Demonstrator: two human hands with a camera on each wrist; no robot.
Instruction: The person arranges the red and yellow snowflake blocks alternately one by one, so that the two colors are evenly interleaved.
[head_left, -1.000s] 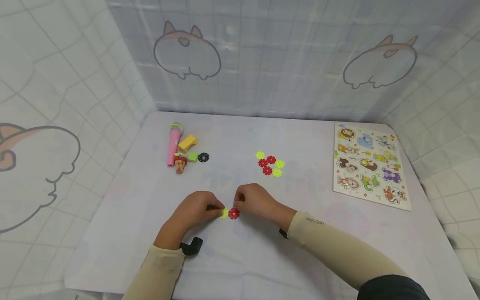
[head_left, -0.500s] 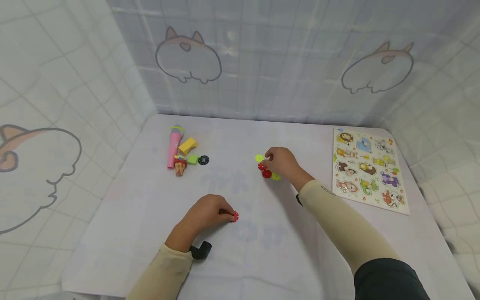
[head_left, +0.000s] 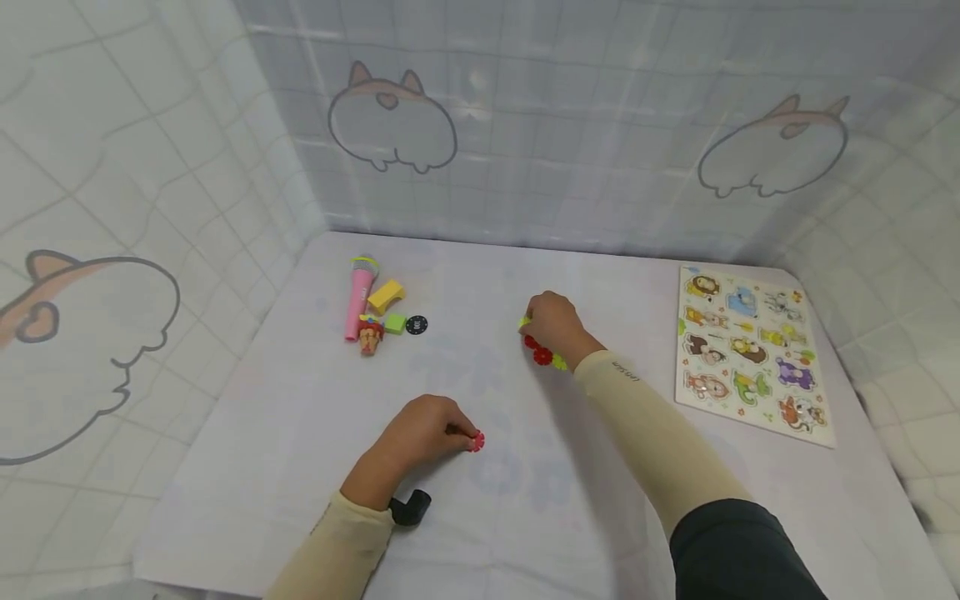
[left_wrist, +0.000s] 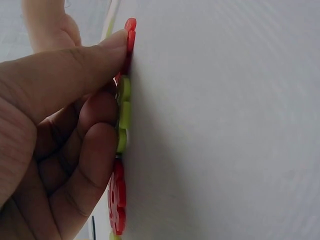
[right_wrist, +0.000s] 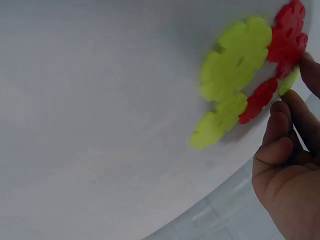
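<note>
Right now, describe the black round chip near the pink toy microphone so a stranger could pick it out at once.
Start at the white table and go to its far left area, where the pink toy microphone lies beside a small cluster of toys. The black chip sits flat at the right end of that cluster, just right of the green block. It is the only black, disc-shaped piece there.

Left hand (head_left: 423, 429) near body, fingers curled; right hand (head_left: 551, 321) stretched forward, fingers bent
</note>
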